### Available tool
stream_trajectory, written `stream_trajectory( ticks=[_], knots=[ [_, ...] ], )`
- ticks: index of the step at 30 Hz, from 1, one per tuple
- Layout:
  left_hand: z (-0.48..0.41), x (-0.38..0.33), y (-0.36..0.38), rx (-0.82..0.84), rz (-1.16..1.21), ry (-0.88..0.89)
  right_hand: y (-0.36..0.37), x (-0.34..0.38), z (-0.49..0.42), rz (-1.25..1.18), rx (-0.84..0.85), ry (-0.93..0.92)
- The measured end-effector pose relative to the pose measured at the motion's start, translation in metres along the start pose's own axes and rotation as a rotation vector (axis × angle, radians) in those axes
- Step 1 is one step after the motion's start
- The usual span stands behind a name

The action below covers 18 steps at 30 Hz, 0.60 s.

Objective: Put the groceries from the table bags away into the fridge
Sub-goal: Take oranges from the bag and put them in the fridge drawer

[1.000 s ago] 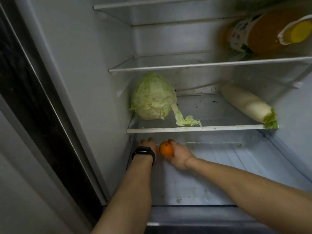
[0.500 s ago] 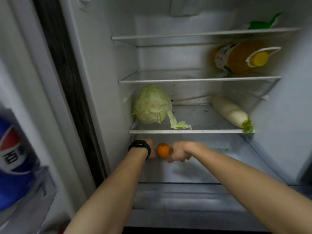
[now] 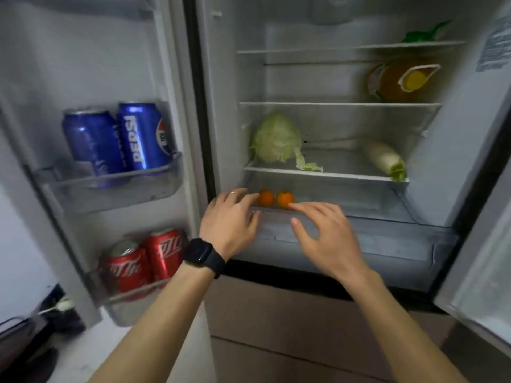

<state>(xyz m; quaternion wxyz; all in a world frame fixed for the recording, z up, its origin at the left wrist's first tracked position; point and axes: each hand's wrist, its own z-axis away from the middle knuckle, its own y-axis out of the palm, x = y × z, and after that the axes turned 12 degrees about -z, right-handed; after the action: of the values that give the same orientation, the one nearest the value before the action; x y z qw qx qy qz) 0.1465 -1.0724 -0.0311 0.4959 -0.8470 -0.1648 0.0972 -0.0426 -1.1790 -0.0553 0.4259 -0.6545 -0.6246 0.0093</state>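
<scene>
Two oranges, one on the left (image 3: 266, 197) and one on the right (image 3: 284, 198), lie side by side at the left of the fridge's bottom compartment (image 3: 359, 217). My left hand (image 3: 231, 221), with a ring and a black watch, hovers open just in front of the left orange. My right hand (image 3: 323, 234) is open too, its fingertips just below the right orange. Above, a cabbage (image 3: 276, 138) and a white radish (image 3: 383, 158) rest on a glass shelf (image 3: 345, 174). A bottle of yellow oil (image 3: 401, 81) lies on a higher shelf.
The left door is open, holding blue Pepsi cans (image 3: 139, 139) in an upper bin and red cola cans (image 3: 143, 262) in a lower bin. Something green (image 3: 423, 33) sits on the top shelf. A brown drawer front (image 3: 290, 313) is below. The right door edge (image 3: 486, 286) juts in.
Both hands have let go of the oranges and drawn back out of the bottom compartment. The view has pulled back, revealing the left door and its cans.
</scene>
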Motion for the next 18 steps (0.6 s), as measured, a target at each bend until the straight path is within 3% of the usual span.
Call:
stream_trajectory(
  ticks=[4,12,18],
  knots=[
    [0.103,0.018,-0.009,-0.046,-0.036,-0.111,0.013,0.039,0.065,-0.030,0.017,-0.036],
    [0.294,0.097,-0.019,0.172,-0.136,-0.507,0.101,0.130,0.142,-0.162,0.349,-0.085],
    [0.445,0.172,-0.079,0.276,-0.250,-0.833,0.192,0.246,0.193,-0.281,0.654,-0.214]
  ],
)
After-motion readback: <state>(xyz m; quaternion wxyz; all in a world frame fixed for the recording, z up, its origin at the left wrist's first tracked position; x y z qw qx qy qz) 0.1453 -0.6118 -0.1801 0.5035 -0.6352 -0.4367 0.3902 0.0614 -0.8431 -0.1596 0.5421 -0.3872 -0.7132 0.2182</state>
